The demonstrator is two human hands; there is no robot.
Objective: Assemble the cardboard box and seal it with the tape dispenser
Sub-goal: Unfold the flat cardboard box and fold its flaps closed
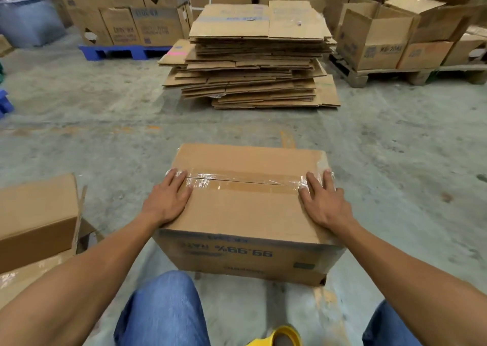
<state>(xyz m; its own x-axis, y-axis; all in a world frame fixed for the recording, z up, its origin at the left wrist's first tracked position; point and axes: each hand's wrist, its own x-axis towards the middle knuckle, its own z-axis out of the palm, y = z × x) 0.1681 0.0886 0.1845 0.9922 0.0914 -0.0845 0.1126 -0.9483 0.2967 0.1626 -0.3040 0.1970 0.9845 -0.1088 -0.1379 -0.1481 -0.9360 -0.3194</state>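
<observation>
A closed cardboard box (245, 213) stands on the concrete floor in front of my knees, with upside-down blue print on its near side. Clear tape (245, 180) runs along the seam between its two top flaps, wrinkled at both ends. My left hand (168, 198) lies flat on the left end of the top, fingers spread over the tape end. At the right end, my right hand (322, 200) presses flat the same way. A yellow tape dispenser (276, 337) lies on the floor between my legs, at the bottom edge of the view.
A tall stack of flattened cartons (253, 55) sits straight ahead on the floor. Another assembled box (37, 213) stands close on my left. Pallets of boxes line the back: a blue pallet (123, 51) on the left, a wooden one (411, 74) on the right.
</observation>
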